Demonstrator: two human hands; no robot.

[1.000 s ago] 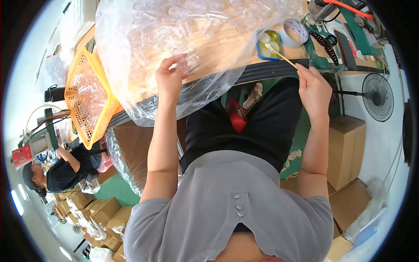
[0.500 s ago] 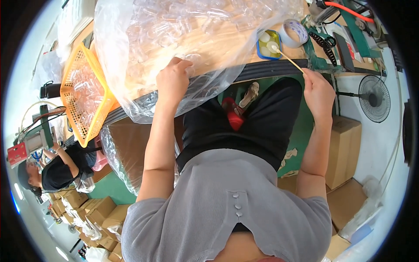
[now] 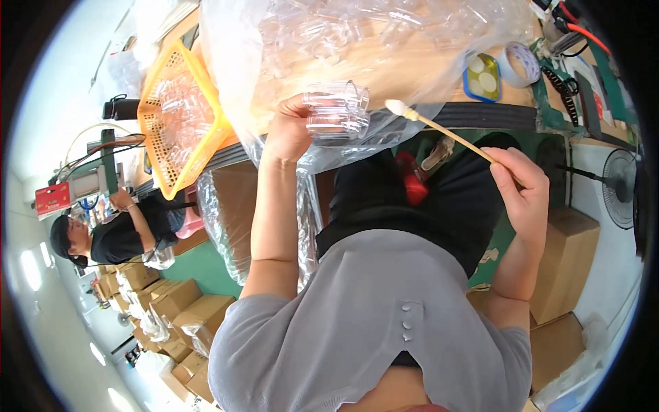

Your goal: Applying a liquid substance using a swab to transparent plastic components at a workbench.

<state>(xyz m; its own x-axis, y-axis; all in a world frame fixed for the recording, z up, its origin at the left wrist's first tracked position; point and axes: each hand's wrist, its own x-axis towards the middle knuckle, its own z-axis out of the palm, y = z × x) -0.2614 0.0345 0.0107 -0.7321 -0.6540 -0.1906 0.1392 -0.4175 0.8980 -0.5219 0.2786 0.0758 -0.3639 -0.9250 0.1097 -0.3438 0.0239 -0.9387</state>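
My left hand [image 3: 285, 134] is closed around a bunch of clear plastic cylinders [image 3: 336, 113], held up at the table's front edge. In my right hand [image 3: 523, 189] a thin wooden stick [image 3: 456, 136] is pinched near its end. The stick's white, padded tip [image 3: 397, 106] points toward the cylinders, a small gap apart from them. More clear plastic pieces [image 3: 405, 27] lie heaped on the wooden table over a clear plastic sheet [image 3: 237, 69]. Right of the sheet sits a small blue-rimmed dish [image 3: 482, 79] with yellowish liquid and pale round pads.
A roll of tape [image 3: 519, 64] and a black hair claw [image 3: 559, 93] lie beside the dish. At left, a yellow basket [image 3: 161, 110] holds clear parts. A fan [image 3: 618, 189] stands at right; a person [image 3: 123, 237] works at left. Cardboard boxes [image 3: 175, 302] fill the floor behind.
My left hand has lifted off the table and now holds up the clear cylinders. My right hand has drawn the stick out of the dish and turned its tip toward them. The view has shifted.
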